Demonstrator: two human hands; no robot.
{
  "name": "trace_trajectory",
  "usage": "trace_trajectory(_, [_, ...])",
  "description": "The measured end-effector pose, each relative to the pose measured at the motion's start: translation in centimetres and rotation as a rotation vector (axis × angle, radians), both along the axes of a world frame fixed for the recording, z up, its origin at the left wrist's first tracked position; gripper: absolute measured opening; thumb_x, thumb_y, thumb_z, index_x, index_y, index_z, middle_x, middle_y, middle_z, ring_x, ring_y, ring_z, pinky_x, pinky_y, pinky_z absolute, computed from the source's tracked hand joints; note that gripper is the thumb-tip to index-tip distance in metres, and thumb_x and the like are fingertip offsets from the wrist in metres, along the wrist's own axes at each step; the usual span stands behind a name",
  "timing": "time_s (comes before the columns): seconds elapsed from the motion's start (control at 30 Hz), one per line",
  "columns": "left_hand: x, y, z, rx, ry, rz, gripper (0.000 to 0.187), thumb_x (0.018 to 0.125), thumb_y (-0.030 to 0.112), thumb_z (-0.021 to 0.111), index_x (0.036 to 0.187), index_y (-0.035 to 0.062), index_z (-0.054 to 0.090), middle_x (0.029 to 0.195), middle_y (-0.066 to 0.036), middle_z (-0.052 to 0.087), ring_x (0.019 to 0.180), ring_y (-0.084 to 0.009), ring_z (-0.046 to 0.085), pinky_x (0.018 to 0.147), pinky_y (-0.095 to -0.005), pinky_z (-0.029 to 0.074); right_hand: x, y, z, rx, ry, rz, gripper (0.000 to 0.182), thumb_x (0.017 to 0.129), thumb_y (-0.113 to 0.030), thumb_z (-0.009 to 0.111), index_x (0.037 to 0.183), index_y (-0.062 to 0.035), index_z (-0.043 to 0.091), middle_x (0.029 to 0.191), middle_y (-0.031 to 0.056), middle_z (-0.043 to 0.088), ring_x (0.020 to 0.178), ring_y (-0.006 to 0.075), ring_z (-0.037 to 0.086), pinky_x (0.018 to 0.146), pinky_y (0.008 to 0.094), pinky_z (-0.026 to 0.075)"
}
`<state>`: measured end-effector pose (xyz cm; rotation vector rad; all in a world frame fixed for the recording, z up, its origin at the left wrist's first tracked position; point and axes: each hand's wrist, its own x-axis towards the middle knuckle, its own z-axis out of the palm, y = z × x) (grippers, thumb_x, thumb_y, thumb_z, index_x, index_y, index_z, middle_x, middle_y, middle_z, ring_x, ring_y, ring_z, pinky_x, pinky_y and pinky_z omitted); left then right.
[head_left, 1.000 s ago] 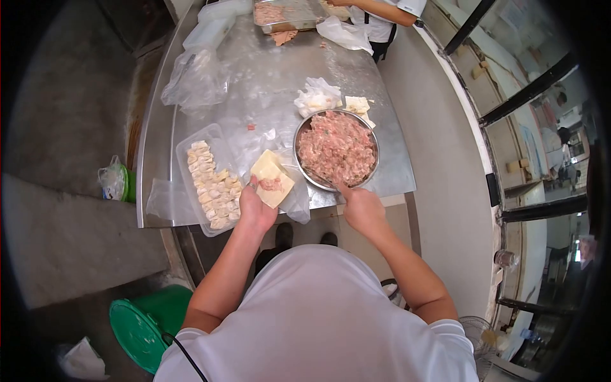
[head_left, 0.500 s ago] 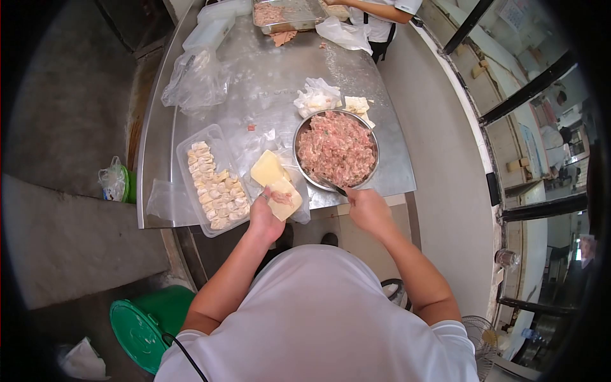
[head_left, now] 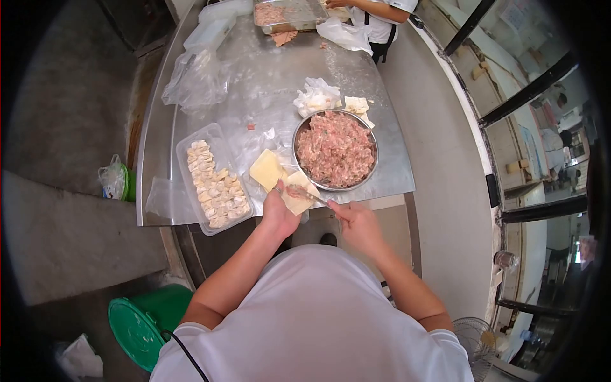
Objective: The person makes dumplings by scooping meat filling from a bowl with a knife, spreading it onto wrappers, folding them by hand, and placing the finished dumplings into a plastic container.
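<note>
My left hand (head_left: 279,213) holds a pale square wrapper (head_left: 300,202) at the table's front edge, with a smear of pink meat on it. Closed round the handle of a thin metal utensil (head_left: 318,199), my right hand (head_left: 356,223) has the tip on that meat. Just behind lies a stack of yellowish wrappers (head_left: 267,168). A round steel bowl (head_left: 295,153) full of minced meat (head_left: 337,149) stands to the right. On the left, a clear plastic tray (head_left: 184,167) holds rows of folded dumplings (head_left: 219,195).
Beyond the bowl are a white plastic bag (head_left: 317,97) and wrapper pieces (head_left: 358,106). Clear bags (head_left: 200,79) lie at the back left. A co-worker's arm (head_left: 375,9) is beside a metal meat tray (head_left: 289,27) at the far end. A green bin (head_left: 149,321) stands below left.
My right hand has moved left from the bowl's rim, bringing the utensil onto the meat on the wrapper. My left hand has shifted slightly right with the wrapper.
</note>
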<state>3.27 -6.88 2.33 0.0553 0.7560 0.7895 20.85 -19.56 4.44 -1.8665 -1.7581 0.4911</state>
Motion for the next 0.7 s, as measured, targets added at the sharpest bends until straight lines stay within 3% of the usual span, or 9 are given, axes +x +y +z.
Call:
trace_trajectory(0.03, [0.1, 0.3, 0.1, -0.022, -0.003, 0.023, 0.045, 0.112, 0.032, 0.028, 0.144, 0.0023, 0.039, 0.14, -0.015, 0.053, 0.129, -0.0305, 0.053, 0.112, -0.0493, 0.041, -0.7, -0.2, 0.6, 0.004, -0.055, -0.042, 0.045, 0.086, -0.001, 0.064, 0.125, -0.0204, 0.073, 0.082, 0.0119, 0.055, 0.076, 0.0326, 0.061, 0.067, 0.0464, 0.05])
trace_trajectory(0.23, [-0.6, 1.6, -0.4, -0.045, 0.03, 0.118, 0.048, 0.112, 0.035, 0.027, 0.143, 0.0018, 0.041, 0.139, -0.016, 0.053, 0.129, -0.0309, 0.053, 0.112, -0.0492, 0.041, -0.3, -1.9, 2.0, 0.045, -0.265, -0.049, 0.054, 0.079, 0.002, 0.064, 0.127, -0.0207, 0.071, 0.087, 0.0113, 0.055, 0.081, 0.03, 0.061, 0.066, 0.0427, 0.05])
trace_trajectory(0.43, [-0.3, 1.4, 0.3, -0.007, -0.002, 0.119, 0.046, 0.111, 0.035, 0.03, 0.142, 0.0029, 0.043, 0.137, -0.015, 0.055, 0.128, -0.0306, 0.054, 0.112, -0.0488, 0.041, -2.5, 0.5, 3.0, 0.173, -0.271, -0.02, 0.055, 0.077, 0.001, 0.065, 0.127, -0.0215, 0.071, 0.088, 0.0095, 0.056, 0.081, 0.0282, 0.06, 0.066, 0.0418, 0.051])
trace_trajectory(0.7, [-1.0, 2.0, 0.3, 0.047, 0.008, 0.206, 0.043, 0.111, 0.033, 0.037, 0.14, 0.0038, 0.045, 0.137, -0.014, 0.056, 0.127, -0.0291, 0.055, 0.112, -0.0476, 0.042, -1.9, -0.8, 4.4, 0.096, -0.234, -0.067, 0.05, 0.081, -0.002, 0.066, 0.127, -0.0214, 0.071, 0.087, 0.0089, 0.057, 0.081, 0.0285, 0.062, 0.067, 0.0437, 0.052])
